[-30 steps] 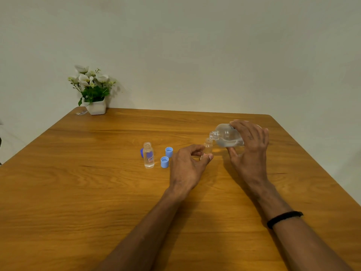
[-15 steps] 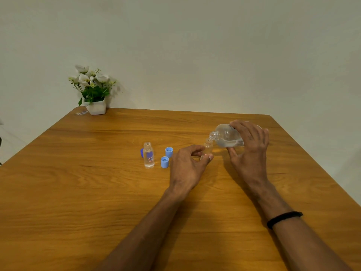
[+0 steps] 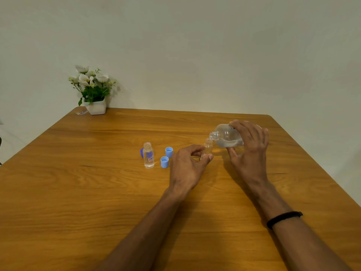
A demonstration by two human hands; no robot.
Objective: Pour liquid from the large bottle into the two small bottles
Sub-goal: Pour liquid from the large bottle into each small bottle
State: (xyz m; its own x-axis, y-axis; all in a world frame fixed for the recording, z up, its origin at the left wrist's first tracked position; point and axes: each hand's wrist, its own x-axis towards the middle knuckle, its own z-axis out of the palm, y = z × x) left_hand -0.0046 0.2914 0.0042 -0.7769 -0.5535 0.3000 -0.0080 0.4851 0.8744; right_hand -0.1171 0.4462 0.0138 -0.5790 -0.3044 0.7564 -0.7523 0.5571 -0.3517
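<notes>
My right hand [image 3: 249,149] grips the large clear bottle [image 3: 226,136], tipped on its side with its open neck pointing left and down. The neck sits just above the mouth of a small clear bottle [image 3: 207,148], which stands upright on the wooden table [image 3: 78,192]. My left hand [image 3: 187,167] holds this small bottle between thumb and fingers and hides its lower part. A second small bottle [image 3: 148,155] with a red and blue label stands uncapped farther left, apart from both hands.
Two light blue caps [image 3: 164,162] [image 3: 169,152] lie open side up between the two small bottles. A darker blue cap [image 3: 141,152] shows behind the left small bottle. A white pot of flowers [image 3: 94,90] stands at the far left corner.
</notes>
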